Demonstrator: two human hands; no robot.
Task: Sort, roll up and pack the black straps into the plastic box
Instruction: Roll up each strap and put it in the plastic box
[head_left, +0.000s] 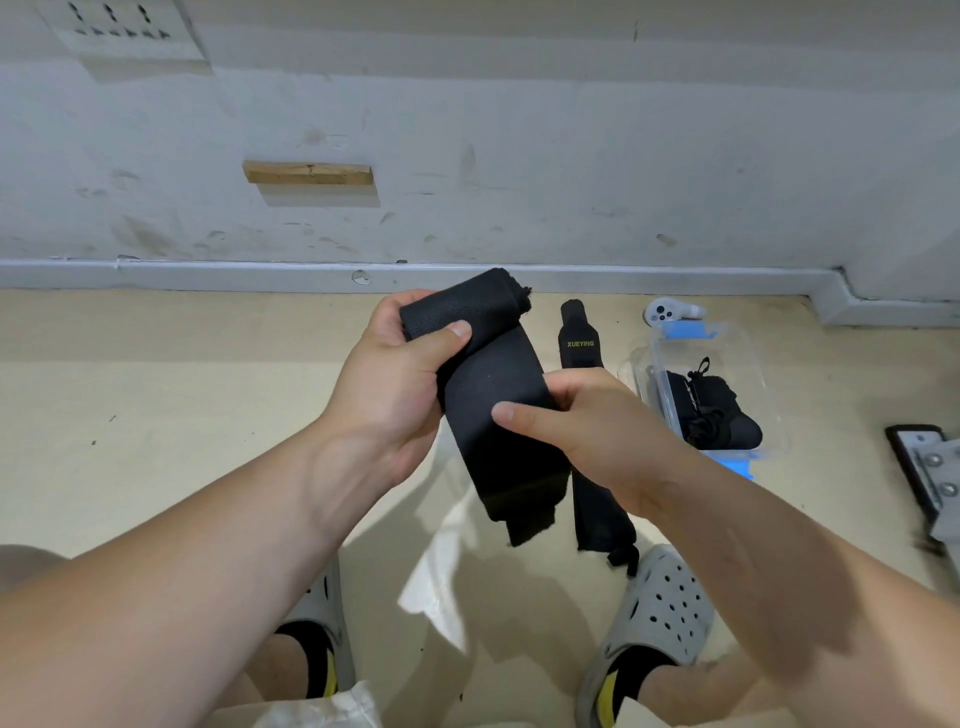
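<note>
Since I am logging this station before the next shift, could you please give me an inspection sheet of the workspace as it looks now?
Surface: beige floor, smooth, with a few dark specks.
Job's things: held strap, rolled at its top end, tail hanging; second strap, marked XUEYING, lies flat on the floor; plastic box, clear with blue latches, holds a black bundle.
Clutter: white controller beyond the box; metal bracket at the right edge; white sheet between the feet.
Grippers: left hand grips the rolled end; right hand pinches the held strap lower down.
Cables: nothing seen.
Surroundings: scuffed white wall bearing a wooden block.
</note>
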